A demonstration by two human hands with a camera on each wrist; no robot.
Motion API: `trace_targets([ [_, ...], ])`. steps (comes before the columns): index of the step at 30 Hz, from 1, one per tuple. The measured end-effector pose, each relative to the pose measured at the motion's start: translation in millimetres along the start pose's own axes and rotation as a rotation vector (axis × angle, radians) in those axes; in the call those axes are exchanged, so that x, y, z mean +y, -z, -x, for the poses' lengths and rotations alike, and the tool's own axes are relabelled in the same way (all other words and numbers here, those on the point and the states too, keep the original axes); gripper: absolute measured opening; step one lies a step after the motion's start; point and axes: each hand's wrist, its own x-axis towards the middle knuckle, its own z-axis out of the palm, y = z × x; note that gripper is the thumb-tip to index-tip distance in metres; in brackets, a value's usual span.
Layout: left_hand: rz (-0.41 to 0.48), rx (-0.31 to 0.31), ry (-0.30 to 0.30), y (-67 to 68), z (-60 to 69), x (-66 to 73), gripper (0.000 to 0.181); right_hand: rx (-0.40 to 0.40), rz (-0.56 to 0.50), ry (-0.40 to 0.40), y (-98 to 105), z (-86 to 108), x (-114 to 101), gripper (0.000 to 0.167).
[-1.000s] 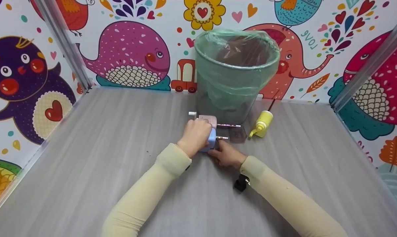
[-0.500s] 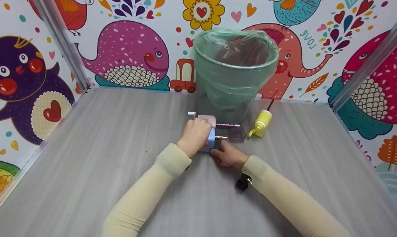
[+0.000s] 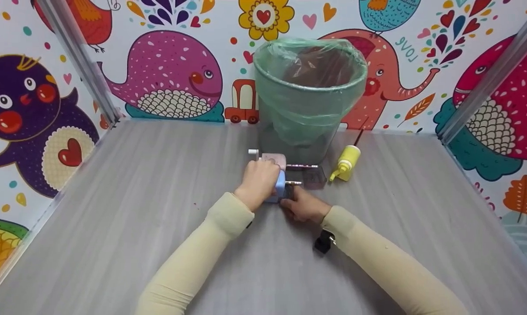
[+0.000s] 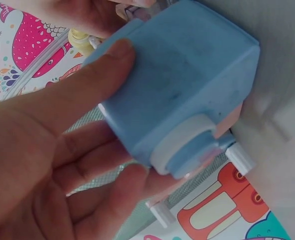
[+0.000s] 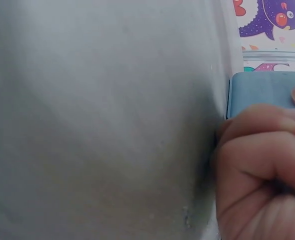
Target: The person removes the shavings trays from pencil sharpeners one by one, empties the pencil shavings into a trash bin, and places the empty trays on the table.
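Note:
My left hand (image 3: 259,181) grips a blue pencil sharpener (image 3: 280,183), thumb on one face and fingers round another in the left wrist view. That sharpener (image 4: 182,75) has a white ring and a crank with a white handle (image 4: 240,158). A patterned pencil (image 3: 293,183) sticks out of its right side. My right hand (image 3: 305,205) has curled fingers round a dark part (image 3: 289,190) at that side; the fingers hide most of it. Behind stands a pink sharpener (image 3: 274,160), also with a pencil (image 3: 302,166) in it. In the right wrist view my fingers (image 5: 262,160) are bent beside the blue body (image 5: 262,92).
A bin (image 3: 305,131) with a green liner stands behind the sharpeners. Right of them lies a dark see-through tray (image 3: 314,177). Farther right is a yellow bottle (image 3: 348,159) with a nozzle, a thin dark stick (image 3: 359,137) behind it. Patterned walls border the grey table (image 3: 158,175).
My right hand has shifted slightly right, and more of the dark part shows beside the blue sharpener. My left hand keeps its hold. The head view has tilted a little.

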Motion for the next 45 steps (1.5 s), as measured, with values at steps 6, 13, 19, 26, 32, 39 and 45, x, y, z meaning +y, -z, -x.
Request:
trace_targets([
  [6,-0.008,0.005,0.010,-2.1,-0.4,0.3,0.045,-0.001,-0.023,-0.038,4,-0.3,-1,0.012],
  [13,-0.025,-0.021,0.006,0.1,-1.5,1.4,0.043,-0.069,-0.119,-0.039,12,-2.2,3,0.018],
  [19,-0.014,-0.036,0.007,1.0,-1.9,1.5,0.042,-0.091,-0.143,-0.032,14,-3.3,5,0.016],
  [26,-0.010,-0.029,0.004,0.5,-1.7,1.6,0.041,-0.090,-0.164,-0.025,15,-3.8,5,0.011],
  [32,0.002,-0.022,0.006,-1.1,-1.2,2.0,0.040,-0.097,-0.173,-0.026,15,-2.9,7,0.010],
  [39,-0.024,-0.010,-0.004,-0.7,-0.1,1.6,0.047,-0.109,-0.174,-0.025,14,-3.3,8,0.019],
  [45,0.006,0.008,0.000,-1.1,0.1,1.0,0.044,-0.097,-0.173,-0.025,16,-3.1,9,0.009],
])
